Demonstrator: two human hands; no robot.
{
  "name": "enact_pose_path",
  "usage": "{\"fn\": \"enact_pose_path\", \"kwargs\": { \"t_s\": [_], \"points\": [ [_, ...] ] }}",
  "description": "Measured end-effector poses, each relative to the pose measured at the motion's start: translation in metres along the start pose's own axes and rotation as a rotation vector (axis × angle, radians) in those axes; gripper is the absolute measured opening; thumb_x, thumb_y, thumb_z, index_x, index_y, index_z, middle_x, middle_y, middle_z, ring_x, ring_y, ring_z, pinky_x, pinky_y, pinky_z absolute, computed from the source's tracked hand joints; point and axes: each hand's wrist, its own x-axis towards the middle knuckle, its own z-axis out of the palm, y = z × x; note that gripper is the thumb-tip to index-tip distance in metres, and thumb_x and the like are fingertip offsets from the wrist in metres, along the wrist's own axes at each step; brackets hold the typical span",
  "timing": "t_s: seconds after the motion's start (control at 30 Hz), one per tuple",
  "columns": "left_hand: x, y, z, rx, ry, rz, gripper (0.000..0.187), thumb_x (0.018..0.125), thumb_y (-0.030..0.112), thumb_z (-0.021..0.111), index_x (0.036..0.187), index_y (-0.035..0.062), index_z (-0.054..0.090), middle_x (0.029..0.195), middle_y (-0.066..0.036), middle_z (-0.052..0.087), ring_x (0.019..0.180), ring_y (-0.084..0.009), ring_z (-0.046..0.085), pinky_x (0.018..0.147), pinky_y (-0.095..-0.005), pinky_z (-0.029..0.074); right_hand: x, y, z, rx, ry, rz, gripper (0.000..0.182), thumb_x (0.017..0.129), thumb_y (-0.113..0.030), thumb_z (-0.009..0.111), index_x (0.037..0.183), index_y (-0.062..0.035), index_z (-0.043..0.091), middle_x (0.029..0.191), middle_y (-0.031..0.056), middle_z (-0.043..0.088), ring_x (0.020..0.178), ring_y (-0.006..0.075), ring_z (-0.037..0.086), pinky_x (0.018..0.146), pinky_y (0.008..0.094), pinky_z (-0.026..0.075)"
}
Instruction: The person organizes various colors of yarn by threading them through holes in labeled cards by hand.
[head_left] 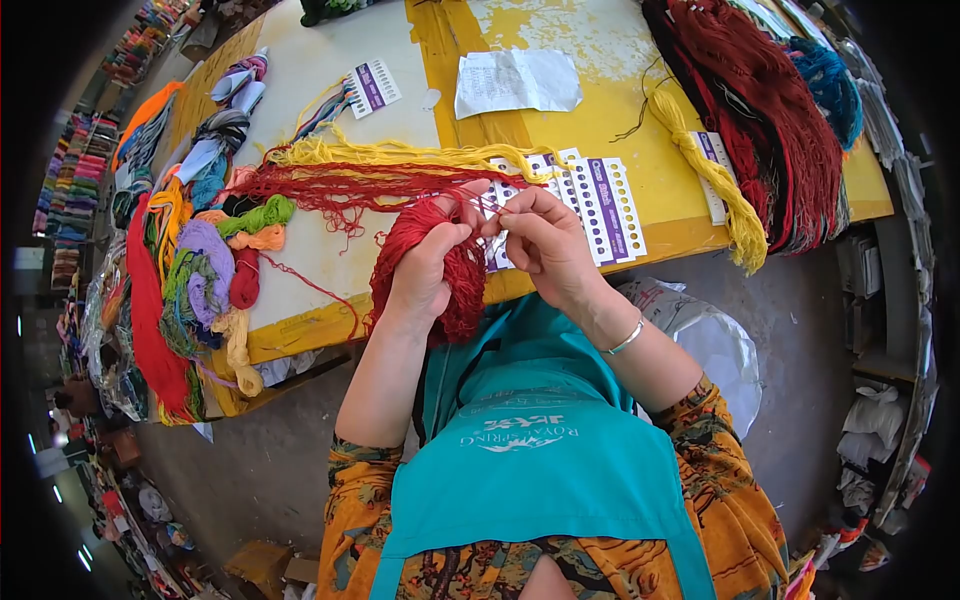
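Note:
A skein of dark red thread (400,262) hangs at the table's front edge, with my left hand (432,262) wrapped round it. Close beside it, my right hand (548,240) pinches thin red strands between thumb and fingertips. Strands stretch between the two hands. Under and behind them, white punched thread cards (612,212) with purple labels lie overlapped. Long red threads (310,185) and yellow threads (400,155) are laid across the table and run to the cards. My fingers hide part of the skein and the nearest cards.
At the left lies a heap of coloured skeins (205,265). A smaller threaded card (372,88) and a creased paper (517,82) rest farther back. At the right are a yellow skein (712,180) and a large dark red bundle (765,110). A whitish plastic bag (705,340) stands below the table.

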Motion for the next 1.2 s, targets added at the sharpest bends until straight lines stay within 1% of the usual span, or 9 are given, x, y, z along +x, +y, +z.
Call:
{"fn": "enact_pose_path", "kwargs": {
  "t_s": [0.47, 0.63, 0.73, 0.77, 0.87, 0.97, 1.0, 1.07, 1.2],
  "points": [
    [-0.003, -0.003, 0.013, 0.207, 0.154, 0.065, 0.032, 0.093, 0.008, 0.049, 0.122, -0.0013, 0.058, 0.108, -0.007, 0.063, 0.100, -0.0121, 0.057, 0.092, -0.0283, 0.045, -0.001, 0.000, 0.009, -0.278, 0.056, 0.066, 0.008, 0.090, -0.011, 0.063, 0.090, -0.0030, 0.060, 0.072, -0.0010, 0.058, 0.053, 0.0020, 0.041, 0.047, 0.0174, 0.029],
    [-0.004, -0.009, 0.013, 0.553, 0.214, 0.203, 0.026, 0.093, 0.008, 0.050, 0.112, -0.0018, 0.063, 0.100, -0.005, 0.063, 0.096, -0.0122, 0.056, 0.088, -0.0270, 0.045, 0.001, 0.014, -0.002, -0.396, 0.042, -0.181, 0.008, 0.090, -0.011, 0.064, 0.090, -0.0038, 0.065, 0.073, -0.0030, 0.058, 0.059, 0.0018, 0.043, 0.052, 0.0179, 0.031],
    [-0.010, -0.006, 0.001, 0.356, 0.192, 0.035, 0.019, 0.089, 0.004, 0.047, 0.093, -0.0020, 0.065, 0.095, -0.006, 0.063, 0.091, -0.0147, 0.057, 0.087, -0.0270, 0.045, -0.004, 0.003, -0.004, -0.209, 0.099, -0.092, 0.005, 0.087, -0.008, 0.066, 0.091, -0.0047, 0.065, 0.081, -0.0024, 0.061, 0.065, 0.0020, 0.048, 0.054, 0.0179, 0.034],
    [-0.012, 0.000, -0.004, 0.279, 0.128, 0.004, 0.019, 0.087, 0.001, 0.045, 0.086, -0.0017, 0.064, 0.094, -0.007, 0.063, 0.089, -0.0161, 0.058, 0.087, -0.0282, 0.045, -0.007, -0.004, -0.002, -0.176, 0.162, -0.017, 0.005, 0.087, -0.008, 0.063, 0.091, -0.0050, 0.066, 0.096, 0.0002, 0.065, 0.082, 0.0071, 0.056, 0.068, 0.0216, 0.041],
    [-0.012, 0.015, -0.024, 0.018, -0.280, 0.080, 0.023, 0.082, 0.016, 0.048, 0.066, 0.0018, 0.056, 0.071, -0.011, 0.057, 0.073, -0.0216, 0.054, 0.081, -0.0372, 0.045, -0.022, -0.020, -0.007, 0.019, 0.056, -0.119, 0.007, 0.088, -0.011, 0.061, 0.089, -0.0076, 0.066, 0.100, 0.0025, 0.067, 0.087, 0.0099, 0.054, 0.085, 0.0275, 0.043],
    [-0.046, 0.036, -0.055, -0.564, -0.151, 0.062, 0.023, 0.085, 0.021, 0.050, 0.066, 0.0101, 0.048, 0.052, 0.004, 0.042, 0.054, -0.0110, 0.046, 0.058, -0.0292, 0.040, -0.044, -0.038, -0.027, 0.555, -0.058, -0.078, 0.012, 0.093, -0.014, 0.053, 0.088, -0.0076, 0.061, 0.100, 0.0067, 0.066, 0.095, 0.0185, 0.056, 0.102, 0.0376, 0.037],
    [-0.052, 0.043, -0.062, -0.727, -0.179, 0.135, 0.017, 0.088, 0.017, 0.050, 0.072, 0.0106, 0.048, 0.050, 0.005, 0.041, 0.046, -0.0059, 0.043, 0.050, -0.0234, 0.037, -0.058, -0.048, -0.031, 0.661, 0.065, -0.048, 0.013, 0.095, -0.014, 0.049, 0.087, -0.0073, 0.057, 0.075, 0.0014, 0.057, 0.080, 0.0148, 0.054, 0.090, 0.0319, 0.041],
    [-0.074, 0.058, -0.082, -0.791, -0.113, 0.238, 0.012, 0.090, 0.010, 0.048, 0.079, 0.0101, 0.047, 0.048, 0.005, 0.039, 0.040, -0.0055, 0.041, 0.044, -0.0211, 0.034, -0.074, -0.054, -0.072, 0.673, -0.124, -0.079, 0.015, 0.097, -0.014, 0.046, 0.085, -0.0078, 0.052, 0.062, -0.0034, 0.037, 0.062, 0.0096, 0.043, 0.066, 0.0257, 0.039],
    [-0.126, 0.086, -0.131, -0.628, 0.223, 0.276, 0.010, 0.091, 0.008, 0.046, 0.082, 0.0067, 0.048, 0.047, 0.004, 0.032, 0.037, -0.0061, 0.030, 0.042, -0.0214, 0.026, -0.125, -0.068, -0.170, 0.208, 0.259, -0.194, 0.018, 0.097, -0.015, 0.047, 0.080, -0.0074, 0.049, 0.060, -0.0053, 0.031, 0.048, 0.0049, 0.026, 0.044, 0.0216, 0.022]
  ]
}}
